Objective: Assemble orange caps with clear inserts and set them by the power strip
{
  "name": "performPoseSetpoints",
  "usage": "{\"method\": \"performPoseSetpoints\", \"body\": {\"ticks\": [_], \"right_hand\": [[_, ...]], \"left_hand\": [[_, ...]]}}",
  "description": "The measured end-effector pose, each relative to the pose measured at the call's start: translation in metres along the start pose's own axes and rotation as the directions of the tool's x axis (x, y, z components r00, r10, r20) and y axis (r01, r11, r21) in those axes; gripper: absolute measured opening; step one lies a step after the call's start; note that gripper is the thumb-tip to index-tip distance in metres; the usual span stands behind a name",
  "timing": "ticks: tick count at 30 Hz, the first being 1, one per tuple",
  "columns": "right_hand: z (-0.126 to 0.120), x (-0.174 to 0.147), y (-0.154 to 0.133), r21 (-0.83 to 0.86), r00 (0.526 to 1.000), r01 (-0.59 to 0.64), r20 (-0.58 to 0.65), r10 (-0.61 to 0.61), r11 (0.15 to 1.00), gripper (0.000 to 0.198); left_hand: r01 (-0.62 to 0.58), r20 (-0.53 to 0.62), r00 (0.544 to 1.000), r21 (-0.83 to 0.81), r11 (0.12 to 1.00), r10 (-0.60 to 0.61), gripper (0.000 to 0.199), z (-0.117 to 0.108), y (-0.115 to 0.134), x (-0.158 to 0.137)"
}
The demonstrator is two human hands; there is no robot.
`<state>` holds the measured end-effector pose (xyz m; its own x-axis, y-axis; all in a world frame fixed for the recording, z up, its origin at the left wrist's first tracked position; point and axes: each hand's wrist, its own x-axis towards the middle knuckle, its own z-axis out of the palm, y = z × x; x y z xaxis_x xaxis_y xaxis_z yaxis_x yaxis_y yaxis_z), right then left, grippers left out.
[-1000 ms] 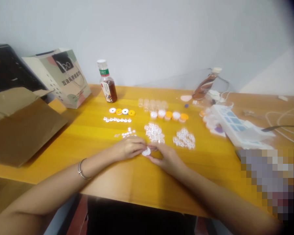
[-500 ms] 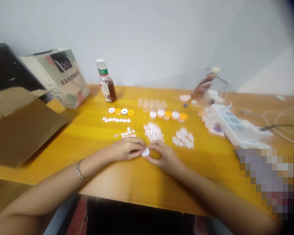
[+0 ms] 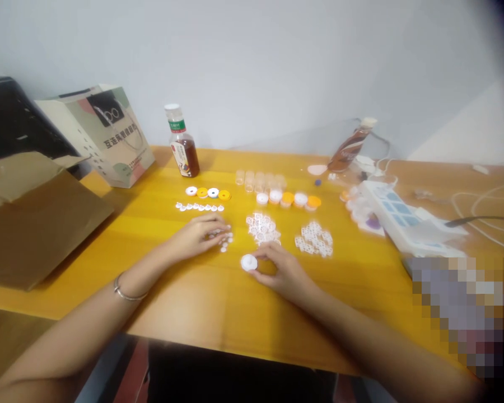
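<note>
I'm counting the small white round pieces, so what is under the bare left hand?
Several small white round pieces show beside the bare left hand and between its thumb and fingers. Whatever lies beneath its palm is covered, so it cannot be counted.

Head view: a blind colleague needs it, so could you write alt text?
A person's right hand holds a round white disc at a yellow table, while the left hand is at a scatter of small white pieces. Beyond are a bottle of brown drink and rows of round white and orange pieces.
</note>
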<state>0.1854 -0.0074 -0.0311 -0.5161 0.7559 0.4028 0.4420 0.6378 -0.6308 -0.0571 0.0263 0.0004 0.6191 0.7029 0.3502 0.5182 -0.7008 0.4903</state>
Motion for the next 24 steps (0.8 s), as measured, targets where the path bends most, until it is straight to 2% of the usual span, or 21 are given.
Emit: {"method": "performPoseSetpoints", "body": {"ticks": [5,9,11,15,20,24], "right_hand": [[0.0,0.0,0.002,0.009,1.0,-0.011,0.011,0.011,1.0,0.021],[0.001,-0.001,0.003,0.019,1.0,-0.021,0.016,0.021,1.0,0.032],[0.002,-0.001,0.002,0.02,1.0,-0.022,0.02,0.021,1.0,0.033],[0.001,-0.001,-0.001,0.009,0.999,-0.033,0.038,0.033,0.999,0.023],[0.0,0.0,-0.002,0.023,0.998,-0.039,0.045,0.038,0.999,0.021],[0.0,0.0,-0.001,0.028,0.999,-0.029,0.037,0.028,0.999,0.021]], "left_hand": [[-0.001,0.197,0.98,-0.081,0.997,0.017,0.016,-0.01,-0.002,-0.003],[0.004,0.248,0.969,-0.073,0.997,0.015,0.014,-0.004,-0.002,-0.003],[0.005,0.247,0.969,-0.067,0.998,0.012,0.013,-0.001,-0.003,-0.003],[-0.022,0.22,0.975,-0.024,0.999,0.026,0.016,0.001,-0.002,-0.003],[-0.136,0.208,0.974,0.198,0.971,0.095,0.018,0.005,0.002,-0.006],[-0.202,0.107,0.979,0.348,0.915,0.175,0.016,0.014,0.011,-0.007]]}}
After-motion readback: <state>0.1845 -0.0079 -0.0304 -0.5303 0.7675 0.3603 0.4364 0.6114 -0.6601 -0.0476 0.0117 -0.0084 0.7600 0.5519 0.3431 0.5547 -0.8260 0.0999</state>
